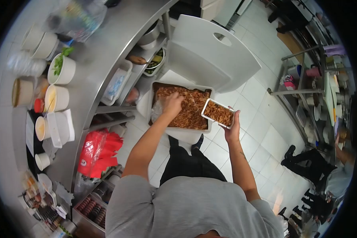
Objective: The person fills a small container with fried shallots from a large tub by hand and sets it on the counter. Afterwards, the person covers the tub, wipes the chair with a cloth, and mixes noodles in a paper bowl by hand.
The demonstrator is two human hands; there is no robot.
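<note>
A large white tray (211, 126) full of brown crumbly food (190, 113) rests on a white plastic chair (210, 51). My left hand (172, 104) is down on the food at the tray's left part, its fingertips bent into the crumbs and partly hidden. Beside it lies some clear plastic (156, 109). My right hand (233, 125) holds a small white rectangular container (204, 108) by its right end, over the tray's right edge. The same kind of brown crumbs fills this container.
A steel counter (87, 63) on the left bears white tubs (62, 71); its shelves hold trays and a red plastic package (99, 152). On the right stands a metal rack (297, 92) with kitchenware. Another person (337, 178) is at the lower right.
</note>
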